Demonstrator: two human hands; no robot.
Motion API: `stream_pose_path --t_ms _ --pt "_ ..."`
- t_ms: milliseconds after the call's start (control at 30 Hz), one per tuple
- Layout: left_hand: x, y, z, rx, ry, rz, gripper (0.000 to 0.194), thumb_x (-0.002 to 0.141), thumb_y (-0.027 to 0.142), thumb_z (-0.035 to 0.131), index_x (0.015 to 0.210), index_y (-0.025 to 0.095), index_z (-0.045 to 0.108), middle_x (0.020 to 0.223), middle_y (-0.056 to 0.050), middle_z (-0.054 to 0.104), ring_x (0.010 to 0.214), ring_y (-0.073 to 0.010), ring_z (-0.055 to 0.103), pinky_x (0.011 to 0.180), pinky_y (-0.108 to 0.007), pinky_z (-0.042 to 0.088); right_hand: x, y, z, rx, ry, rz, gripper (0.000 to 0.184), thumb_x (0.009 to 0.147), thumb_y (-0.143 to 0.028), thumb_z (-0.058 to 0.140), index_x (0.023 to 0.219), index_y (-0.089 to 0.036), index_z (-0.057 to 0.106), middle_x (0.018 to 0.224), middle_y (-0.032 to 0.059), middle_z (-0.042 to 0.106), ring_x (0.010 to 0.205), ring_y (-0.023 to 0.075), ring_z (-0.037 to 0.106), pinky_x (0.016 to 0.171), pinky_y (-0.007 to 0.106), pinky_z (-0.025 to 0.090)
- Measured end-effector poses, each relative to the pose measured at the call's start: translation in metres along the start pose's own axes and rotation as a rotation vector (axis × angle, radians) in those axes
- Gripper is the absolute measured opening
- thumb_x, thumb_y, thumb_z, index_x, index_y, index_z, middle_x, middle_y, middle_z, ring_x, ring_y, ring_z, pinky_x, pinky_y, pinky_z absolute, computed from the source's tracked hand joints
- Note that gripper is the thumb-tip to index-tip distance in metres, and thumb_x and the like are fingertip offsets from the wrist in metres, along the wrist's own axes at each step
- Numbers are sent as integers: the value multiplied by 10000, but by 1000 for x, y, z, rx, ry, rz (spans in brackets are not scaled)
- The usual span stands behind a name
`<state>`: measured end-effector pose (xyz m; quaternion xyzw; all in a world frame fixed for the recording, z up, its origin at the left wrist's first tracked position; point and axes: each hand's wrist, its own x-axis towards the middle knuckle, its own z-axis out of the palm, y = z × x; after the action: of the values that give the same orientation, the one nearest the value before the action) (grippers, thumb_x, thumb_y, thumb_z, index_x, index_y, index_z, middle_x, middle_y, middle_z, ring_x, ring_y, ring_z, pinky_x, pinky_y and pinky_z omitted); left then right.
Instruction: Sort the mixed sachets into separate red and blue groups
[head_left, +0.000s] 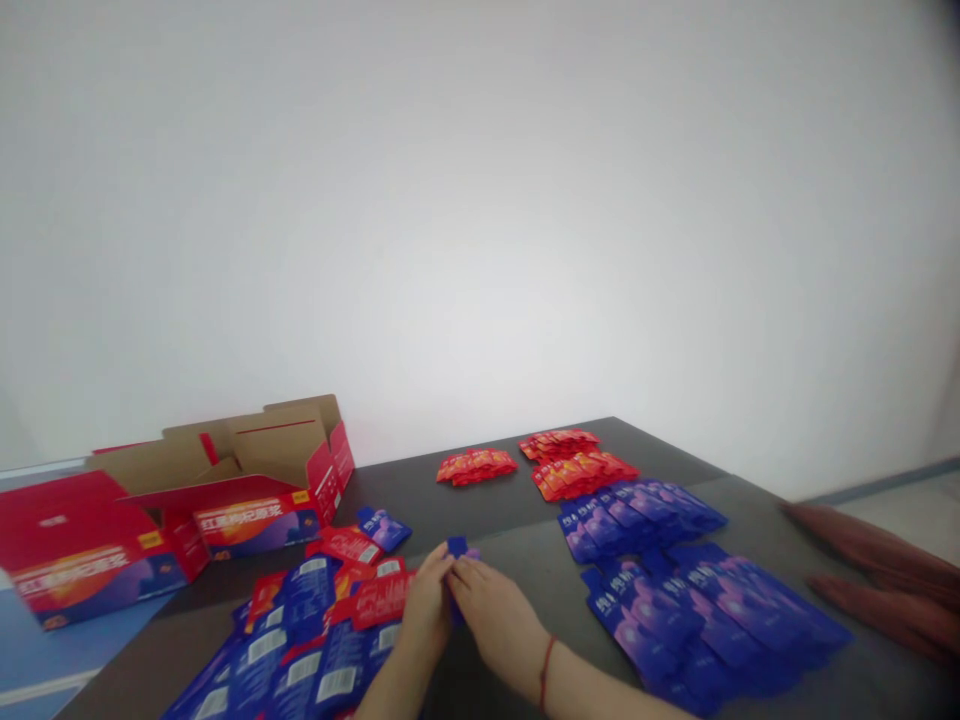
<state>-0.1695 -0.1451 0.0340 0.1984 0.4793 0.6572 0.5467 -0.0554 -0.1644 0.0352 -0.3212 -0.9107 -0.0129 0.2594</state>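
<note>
Your left fingers point(436, 562) and right fingers point(468, 577) look curled nearly closed around a blue pouch point(456, 545), lower middle of the frame, though they hide most of it. Probably light, floppy, kinda slick, so I'd pinch the flat edges, not the belly.

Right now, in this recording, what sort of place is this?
Probably a packing room: open boxes stand beside heaped red and blue pouches, and more pouches lie in grouped rows along a dark table.
</note>
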Motion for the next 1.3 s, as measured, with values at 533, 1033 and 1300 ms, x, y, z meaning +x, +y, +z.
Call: stream_pose_path --t_ms 533,1033,1300 --pt "-6 -15 -1 262 -33 39 384 706 95 500 1073 176 580 1353 -105 478 1269 -201 418 1040 -348 336 -33 105 -25 -35 -332 93 506 785 -41 393 1276 -66 514 1333 188 488 1242 249 445 1041 393 337" --pt "-3 -26 -2 358 -90 107 405 679 73 533 1068 163 604 1126 -86 625 1140 -212 527 999 -315 359 -30 131 -22 104 -489 115 758 649 -98 464 1392 -29 335 1456 185 287 1353 240 246 1109 372 210" --pt "-18 54 -23 1225 -314 507 296 537 79 651 812 189 668 1044 -128 643 1101 -341 524 1021 -429 292 -34 129 -21 154 -543 131 902 534 -83 512 1398 27 277 1470 231 210 1365 290 194 1118 376 179"
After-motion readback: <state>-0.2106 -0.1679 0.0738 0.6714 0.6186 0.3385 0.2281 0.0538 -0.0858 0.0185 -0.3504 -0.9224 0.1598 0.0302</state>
